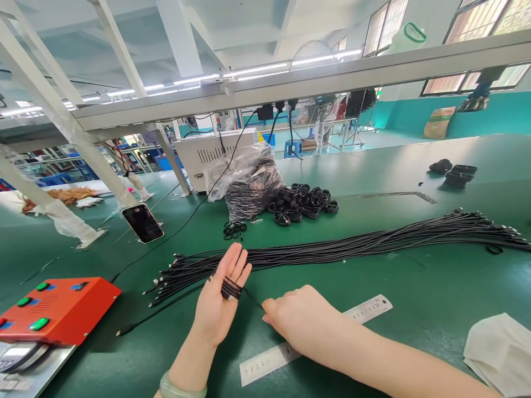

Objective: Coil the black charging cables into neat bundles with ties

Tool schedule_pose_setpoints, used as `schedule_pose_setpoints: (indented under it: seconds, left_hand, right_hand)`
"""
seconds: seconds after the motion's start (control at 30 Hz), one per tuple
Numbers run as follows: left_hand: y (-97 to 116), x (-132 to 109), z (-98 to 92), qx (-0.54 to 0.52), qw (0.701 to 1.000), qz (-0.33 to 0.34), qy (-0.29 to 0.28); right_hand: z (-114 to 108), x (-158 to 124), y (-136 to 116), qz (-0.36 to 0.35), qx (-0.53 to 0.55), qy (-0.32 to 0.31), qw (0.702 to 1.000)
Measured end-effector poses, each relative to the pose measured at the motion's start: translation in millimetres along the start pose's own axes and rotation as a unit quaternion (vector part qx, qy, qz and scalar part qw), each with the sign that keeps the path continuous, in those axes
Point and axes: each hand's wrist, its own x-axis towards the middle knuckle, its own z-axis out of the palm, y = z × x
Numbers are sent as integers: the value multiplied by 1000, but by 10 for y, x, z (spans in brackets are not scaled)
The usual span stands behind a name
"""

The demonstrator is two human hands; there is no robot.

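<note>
Passage: green bench mat right of the right hand, as far as the folded white cloth; obstacles: black cable bundle directly ahead, steel ruler beneath that hand, orange control box far left, bagged cable coils beyond.

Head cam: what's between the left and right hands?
In the head view, a single black cable spans the gap, from the turns wound on the left hand to the right hand.
</note>
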Motion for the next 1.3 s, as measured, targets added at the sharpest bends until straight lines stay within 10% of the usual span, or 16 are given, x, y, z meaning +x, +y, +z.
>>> schedule_pose_setpoints:
  seconds: [0.23,0.57,0.93,1.13,1.3]
  left_hand:
    - [-143,-198,91,272,943,-133,-135]
    - [-120,-179,-6,172,930,-259,-197]
    - [-152,-118,-43,23,969,-193,-151]
    - [-142,-129,38,17,982,-169,-78]
    - [-63,-175,123,-4,980,-201,-14]
  right_hand:
    - [-240,-5,153,-24,45,32,998]
    - [-37,220,391,44,156,105,981]
    - [61,162,177,69,442,18,894]
    - [-11,-1,35,54,265,-28,962]
    - [-53,-43,-26,76,276,-51,957]
